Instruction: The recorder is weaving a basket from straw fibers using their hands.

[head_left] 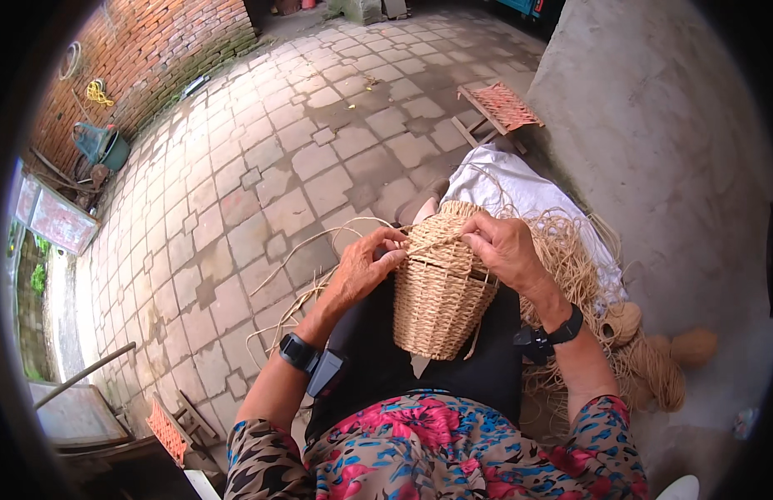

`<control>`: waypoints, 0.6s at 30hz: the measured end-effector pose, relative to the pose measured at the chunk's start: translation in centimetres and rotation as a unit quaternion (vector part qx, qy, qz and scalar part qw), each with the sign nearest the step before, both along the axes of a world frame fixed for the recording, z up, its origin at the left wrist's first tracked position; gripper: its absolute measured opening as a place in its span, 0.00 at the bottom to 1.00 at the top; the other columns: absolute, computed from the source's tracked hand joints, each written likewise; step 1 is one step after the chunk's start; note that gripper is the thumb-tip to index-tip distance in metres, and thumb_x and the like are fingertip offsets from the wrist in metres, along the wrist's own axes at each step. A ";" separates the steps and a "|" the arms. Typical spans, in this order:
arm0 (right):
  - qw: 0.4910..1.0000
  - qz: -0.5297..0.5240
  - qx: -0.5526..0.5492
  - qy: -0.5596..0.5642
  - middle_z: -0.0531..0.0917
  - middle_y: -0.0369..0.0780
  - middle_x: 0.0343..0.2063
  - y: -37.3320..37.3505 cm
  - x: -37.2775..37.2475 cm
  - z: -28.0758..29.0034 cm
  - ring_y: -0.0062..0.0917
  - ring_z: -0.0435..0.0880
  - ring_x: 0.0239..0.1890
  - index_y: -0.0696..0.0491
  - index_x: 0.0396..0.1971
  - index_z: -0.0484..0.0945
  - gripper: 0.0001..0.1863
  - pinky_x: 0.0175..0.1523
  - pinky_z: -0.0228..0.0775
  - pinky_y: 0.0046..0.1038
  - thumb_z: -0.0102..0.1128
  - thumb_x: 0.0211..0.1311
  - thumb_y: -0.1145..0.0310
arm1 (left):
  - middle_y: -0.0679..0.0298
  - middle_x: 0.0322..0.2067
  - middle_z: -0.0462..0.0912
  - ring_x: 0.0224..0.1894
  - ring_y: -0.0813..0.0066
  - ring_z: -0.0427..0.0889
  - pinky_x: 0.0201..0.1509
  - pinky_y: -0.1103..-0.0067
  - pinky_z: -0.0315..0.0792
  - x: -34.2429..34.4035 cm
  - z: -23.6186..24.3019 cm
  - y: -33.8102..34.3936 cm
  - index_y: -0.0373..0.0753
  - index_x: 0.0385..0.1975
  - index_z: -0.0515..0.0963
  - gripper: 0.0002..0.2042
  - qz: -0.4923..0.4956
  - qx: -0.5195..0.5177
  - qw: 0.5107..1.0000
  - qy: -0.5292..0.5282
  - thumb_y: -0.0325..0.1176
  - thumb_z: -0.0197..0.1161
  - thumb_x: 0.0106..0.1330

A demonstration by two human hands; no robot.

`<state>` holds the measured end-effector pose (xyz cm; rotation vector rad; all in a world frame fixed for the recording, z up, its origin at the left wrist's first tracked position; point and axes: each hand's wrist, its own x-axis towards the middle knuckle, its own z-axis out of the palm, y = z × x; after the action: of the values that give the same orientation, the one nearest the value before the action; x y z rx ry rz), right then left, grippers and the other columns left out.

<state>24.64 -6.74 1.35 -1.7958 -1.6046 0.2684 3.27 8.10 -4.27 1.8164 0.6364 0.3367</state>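
Note:
A woven straw-coloured basket [441, 308] rests on my lap, its narrower end toward me. My left hand [363, 268] is at the basket's left side, thumb and fingers pinched on a strand of twisted cord. On the upper right side, my right hand [507, 250] is closed, thumb against forefinger, on a twisted cord [441, 243] lying across the weave. Loose cord ends [299, 254] trail out to the left past my left hand. A small pale pointed piece [419, 365] sticks out below the basket; the rest of it is hidden.
Right of my legs lie a heap of loose cord [570, 258], a white cloth [520, 183] and balls of cord [693, 346]. A low stool with a woven red seat [501, 107] stands ahead, beside a grey wall [653, 150]. A green bucket [114, 150] stands by the brick wall [153, 54].

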 end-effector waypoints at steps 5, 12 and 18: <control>0.994 -0.085 0.045 -0.054 0.81 0.44 0.19 1.8 2.0 -0.1 0.38 0.83 0.23 0.54 0.32 0.73 0.05 0.28 0.72 0.35 0.54 0.64 0.69 | 0.59 0.38 0.79 0.33 0.73 0.82 0.38 0.77 0.75 0.7 1.4 0.5 0.40 0.51 0.73 0.19 0.012 0.009 1.000 -0.008 0.35 0.63 0.60; 0.971 -0.177 0.150 -0.057 0.83 0.48 0.24 8.0 6.7 -1.5 0.45 0.83 0.33 0.55 0.42 0.72 0.11 0.39 0.72 0.42 0.54 0.63 0.66 | 0.60 0.43 0.78 0.35 0.77 0.79 0.39 0.80 0.74 1.8 -0.5 4.6 0.42 0.54 0.71 0.20 0.252 0.116 0.956 -0.099 0.27 0.60 0.60; 0.986 -0.032 -0.158 0.044 0.84 0.49 0.30 8.9 4.3 -3.8 0.42 0.83 0.37 0.57 0.36 0.79 0.16 0.43 0.72 0.35 0.57 0.59 0.59 | 0.63 0.29 0.81 0.29 0.78 0.77 0.34 0.79 0.73 0.3 -0.8 2.5 0.37 0.42 0.77 0.11 0.213 0.104 0.971 -0.029 0.32 0.58 0.63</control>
<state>28.95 2.12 -2.45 -2.0361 -1.5035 0.5938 3.56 10.62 -5.05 1.8491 0.9816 0.7645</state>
